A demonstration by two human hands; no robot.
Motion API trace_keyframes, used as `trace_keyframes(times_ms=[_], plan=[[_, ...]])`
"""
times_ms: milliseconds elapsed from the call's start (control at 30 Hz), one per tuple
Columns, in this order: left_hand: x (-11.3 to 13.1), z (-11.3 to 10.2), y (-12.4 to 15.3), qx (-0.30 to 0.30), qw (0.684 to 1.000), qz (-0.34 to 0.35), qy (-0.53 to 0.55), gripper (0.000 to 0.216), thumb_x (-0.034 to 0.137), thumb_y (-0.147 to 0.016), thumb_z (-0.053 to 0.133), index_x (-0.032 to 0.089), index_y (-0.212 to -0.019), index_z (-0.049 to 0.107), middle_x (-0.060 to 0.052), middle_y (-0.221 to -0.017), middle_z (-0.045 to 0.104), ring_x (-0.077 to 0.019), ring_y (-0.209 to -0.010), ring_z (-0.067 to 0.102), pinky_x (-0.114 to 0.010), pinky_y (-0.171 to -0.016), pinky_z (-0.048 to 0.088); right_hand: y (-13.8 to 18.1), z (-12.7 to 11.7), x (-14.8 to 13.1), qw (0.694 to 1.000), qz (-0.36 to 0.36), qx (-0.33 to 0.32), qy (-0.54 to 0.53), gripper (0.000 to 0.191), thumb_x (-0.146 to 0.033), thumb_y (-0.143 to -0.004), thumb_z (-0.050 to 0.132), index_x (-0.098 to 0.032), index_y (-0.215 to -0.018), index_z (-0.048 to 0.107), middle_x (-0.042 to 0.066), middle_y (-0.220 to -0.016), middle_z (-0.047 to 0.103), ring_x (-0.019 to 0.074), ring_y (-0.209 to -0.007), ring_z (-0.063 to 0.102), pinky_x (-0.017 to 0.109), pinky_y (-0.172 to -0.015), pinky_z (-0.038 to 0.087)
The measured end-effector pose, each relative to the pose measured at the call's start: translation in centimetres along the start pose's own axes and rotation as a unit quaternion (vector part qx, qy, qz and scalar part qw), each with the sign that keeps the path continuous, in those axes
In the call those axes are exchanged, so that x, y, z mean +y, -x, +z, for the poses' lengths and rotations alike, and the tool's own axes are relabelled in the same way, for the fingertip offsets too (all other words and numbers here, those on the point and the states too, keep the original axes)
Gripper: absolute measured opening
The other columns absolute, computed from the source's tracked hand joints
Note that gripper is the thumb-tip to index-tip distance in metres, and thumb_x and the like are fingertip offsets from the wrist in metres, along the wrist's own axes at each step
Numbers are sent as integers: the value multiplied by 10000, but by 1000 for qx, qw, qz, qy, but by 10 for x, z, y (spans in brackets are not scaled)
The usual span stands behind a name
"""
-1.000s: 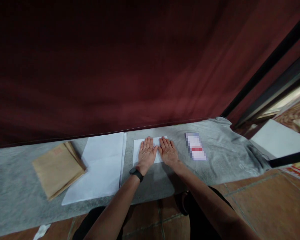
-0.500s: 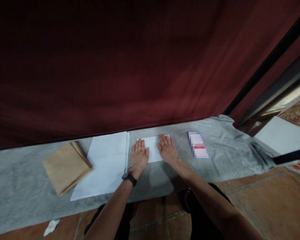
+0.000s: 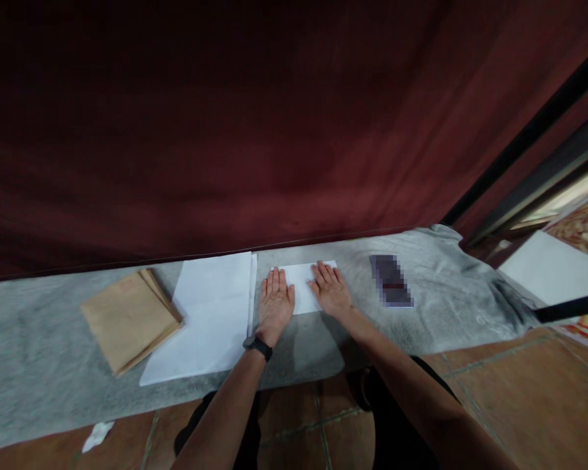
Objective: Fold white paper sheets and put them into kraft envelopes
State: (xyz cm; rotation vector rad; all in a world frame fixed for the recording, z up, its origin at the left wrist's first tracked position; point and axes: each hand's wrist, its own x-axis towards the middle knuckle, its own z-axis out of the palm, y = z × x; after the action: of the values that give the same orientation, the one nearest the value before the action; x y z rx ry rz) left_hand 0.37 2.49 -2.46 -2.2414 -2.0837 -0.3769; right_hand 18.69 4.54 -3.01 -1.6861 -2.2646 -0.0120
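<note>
A small white sheet of paper [image 3: 301, 287] lies on the grey cloth [image 3: 298, 349] in front of me, its ends partly covered by my hands. My left hand [image 3: 276, 300] rests flat on its left end, fingers stretched out, with a dark watch [image 3: 257, 346] on the wrist. Flat on the right end is my right hand [image 3: 331, 290], fingers slightly spread. Just left of my left hand are large white sheets [image 3: 210, 313], stacked. To the right of my right hand sits a phone-shaped object [image 3: 392, 281], blurred by pixels and dark.
Brown paper envelopes [image 3: 130, 320] overlap the left edge of the white sheets. A dark red curtain [image 3: 225, 163] rises along the back of the cloth. At the right stand a black bar [image 3: 524, 134] and a white panel [image 3: 553, 267]. A crumpled white scrap [image 3: 98, 436] lies on the tiled floor.
The pixelated object at the right has turned from bright to dark. Both hands stay flat on the small sheet; the whole view has shifted slightly.
</note>
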Motion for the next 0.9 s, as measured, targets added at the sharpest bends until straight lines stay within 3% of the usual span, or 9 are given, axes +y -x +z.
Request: trace_keyframes(times_ms=[400,533,700,800,900], plan=[[2,-4,-3,-10,999,-30,14,623,350,-1038,293,6,-1555,349,-210,-1618,353,-295,-1537,283,-488,-1260,233,16,-9,37,997,65,20,28,590,-377,-1070,311,-38,-1543,405,196,-1580,422,332,-1462,412,518,-1207,277],[19,-8,6,14,999,-15,37,619,321,-1034,288,-1,-1561,321,-227,-1636,304,-301,-1558,215,-532,-1267,205,24,-19,22,998,54,33,1,603,-363,-1075,271,-32,-1574,338,206,-1606,372,320,-1496,360,528,-1220,278],[49,-7,41,-29,990,115,78,591,228,-1025,260,62,-1592,278,-169,-1670,266,-268,-1570,158,-500,-1273,230,44,-23,-22,993,-75,-9,-90,601,-388,-1085,241,-107,-1617,253,117,-1667,291,213,-1554,237,420,-1262,267],[49,-2,58,-46,987,138,68,586,193,-1008,278,74,-1581,314,-179,-1654,305,-275,-1562,198,-502,-1278,217,56,-20,-34,990,-91,-28,-105,601,-403,-1090,240,-103,-1610,271,117,-1652,330,197,-1543,266,402,-1265,268],[36,-2,64,-37,990,124,52,587,194,-1011,273,23,-1572,300,-208,-1646,306,-274,-1559,209,-486,-1274,233,64,-18,-27,993,-83,-15,-80,615,-435,-1087,272,-76,-1584,327,144,-1634,358,222,-1530,303,426,-1266,260]])
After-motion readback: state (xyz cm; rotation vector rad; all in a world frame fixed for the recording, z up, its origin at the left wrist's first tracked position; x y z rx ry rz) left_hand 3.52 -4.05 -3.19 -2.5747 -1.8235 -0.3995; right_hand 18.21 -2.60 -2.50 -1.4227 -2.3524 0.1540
